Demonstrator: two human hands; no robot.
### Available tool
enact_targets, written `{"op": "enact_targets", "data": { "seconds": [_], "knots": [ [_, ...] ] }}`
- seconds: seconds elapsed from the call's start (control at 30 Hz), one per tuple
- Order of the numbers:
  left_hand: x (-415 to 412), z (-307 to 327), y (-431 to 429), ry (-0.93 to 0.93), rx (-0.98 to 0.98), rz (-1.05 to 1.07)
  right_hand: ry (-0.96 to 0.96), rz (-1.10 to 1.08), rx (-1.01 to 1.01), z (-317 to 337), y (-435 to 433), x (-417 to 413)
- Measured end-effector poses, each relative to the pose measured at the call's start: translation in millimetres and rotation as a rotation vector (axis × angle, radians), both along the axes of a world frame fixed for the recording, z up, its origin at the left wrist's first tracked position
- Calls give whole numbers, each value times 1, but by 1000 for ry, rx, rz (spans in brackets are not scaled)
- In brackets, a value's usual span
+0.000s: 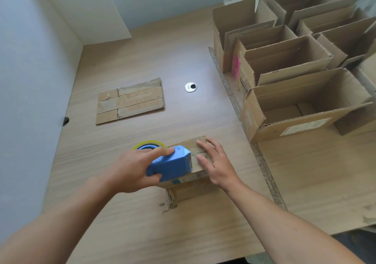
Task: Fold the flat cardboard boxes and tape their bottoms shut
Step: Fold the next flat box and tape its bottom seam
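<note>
Head view showed a small box [189,143] standing bottom-up at the near middle of the surface [142,223], with both hands on it. The left hand [132,172] was curled round a blue dispenser [171,166] laid across the box's upturned bottom, index finger stretched along its top. The right hand [213,162] lay flat at three o'clock of the dispenser, fingers spread and pressing the flaps down just beside the dispenser's front edge. The risk lay there: the cutting edge sat almost against those fingertips, so a jerk toward three o'clock could nick them. The box looked light and was pinned only by a flat palm, so a hard pull might slide or tip it and lay the tape crooked or off the flap joint. If the palm lifted too soon, the flaps might spring up. The yellow-rimmed roll [149,144] showed at ten o'clock of the box, behind the left hand. A flat box [130,100] waited at eleven o'clock, well apart. A cable hole [190,87] sat at twelve. Open boxes [284,66] crowded from one to three o'clock, past a worn seam [244,121], leaving little room on that side for setting this one down.
</note>
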State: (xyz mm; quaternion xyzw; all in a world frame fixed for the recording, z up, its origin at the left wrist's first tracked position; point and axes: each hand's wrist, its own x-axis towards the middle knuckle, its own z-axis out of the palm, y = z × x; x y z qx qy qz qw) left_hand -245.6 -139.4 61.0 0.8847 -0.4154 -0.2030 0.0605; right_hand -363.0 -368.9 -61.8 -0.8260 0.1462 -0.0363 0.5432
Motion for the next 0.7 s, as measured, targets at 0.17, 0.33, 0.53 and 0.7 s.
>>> {"op": "enact_targets", "data": {
  "seconds": [0.17, 0.33, 0.53, 0.7],
  "knots": [
    [12, 16, 2, 116, 59, 11, 6, 13, -2, -1, 1, 0],
    [28, 32, 21, 236, 105, 79, 40, 51, 40, 1, -2, 1],
    [48, 41, 63, 388, 115, 213, 70, 86, 69, 6, -3, 0],
    [59, 25, 76, 526, 48, 281, 102, 75, 35, 9, -4, 1]
  ]
}}
